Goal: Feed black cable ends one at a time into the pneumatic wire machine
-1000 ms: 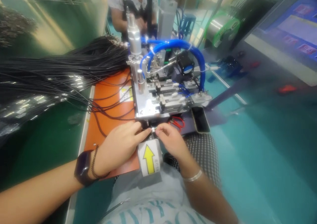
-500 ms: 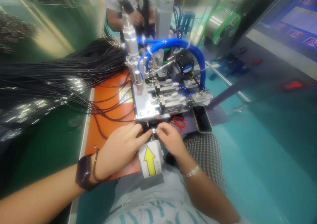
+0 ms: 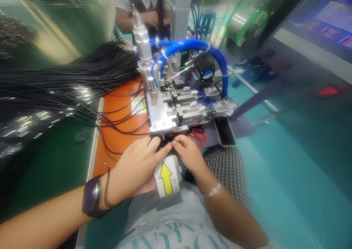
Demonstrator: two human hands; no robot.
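Note:
My left hand (image 3: 140,159) is at the front edge of the metal machine (image 3: 162,121), its fingers bent and closed and its thumb pointing right. Close beside it, my right hand (image 3: 190,155) makes a pinch, its fingertips meeting the left thumb tip. Whatever the two hands hold is too small and hidden to make out. Just below the fingertips sits a white cylindrical motor housing (image 3: 176,172) with a yellow arrow (image 3: 166,177). Thin black cables (image 3: 118,122) run from the left to the machine's front, near my left hand.
A large bundle of black cables (image 3: 68,76) lies at left beside the orange board (image 3: 110,146). Blue tubing (image 3: 203,46) arches over the machine. At right are red-handled pliers or scissors (image 3: 202,136), a phone (image 3: 224,131) and a wire spool (image 3: 244,26). Another person (image 3: 125,16) works opposite.
My fingertips have shifted slightly up toward the machine and closer together. A small shiny piece seen between them before is now hidden. The view has moved a little.

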